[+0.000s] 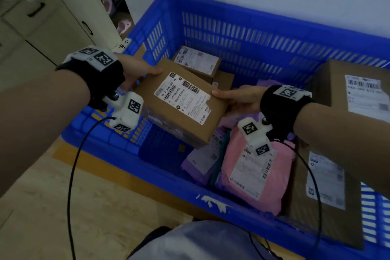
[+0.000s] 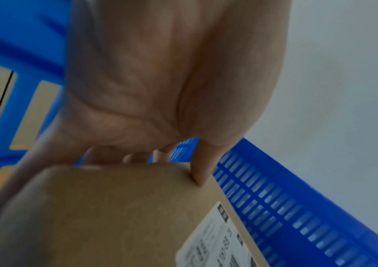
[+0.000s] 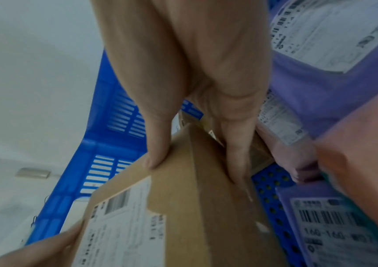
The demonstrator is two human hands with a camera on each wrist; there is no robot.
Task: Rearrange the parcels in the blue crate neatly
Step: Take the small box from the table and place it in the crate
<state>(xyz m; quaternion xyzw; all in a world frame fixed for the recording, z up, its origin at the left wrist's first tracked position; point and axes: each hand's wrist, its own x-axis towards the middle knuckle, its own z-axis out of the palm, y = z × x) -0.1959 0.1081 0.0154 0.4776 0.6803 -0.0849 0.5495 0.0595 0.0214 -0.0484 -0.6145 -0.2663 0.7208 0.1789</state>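
Both hands hold a flat brown cardboard box with a white shipping label above the left part of the blue crate. My left hand grips its far-left corner, thumb on top and fingers underneath. My right hand grips the right edge, thumb on top and fingers along the side. In the left wrist view the thumb presses the box top. In the right wrist view the box sits pinched between thumb and fingers. A pink mailer and purple mailers lie in the crate below.
Two smaller brown boxes sit at the crate's far-left corner. Large brown boxes stand at the right end and near right. Bare crate floor shows under the held box. A cabinet stands left; wrist cables hang down.
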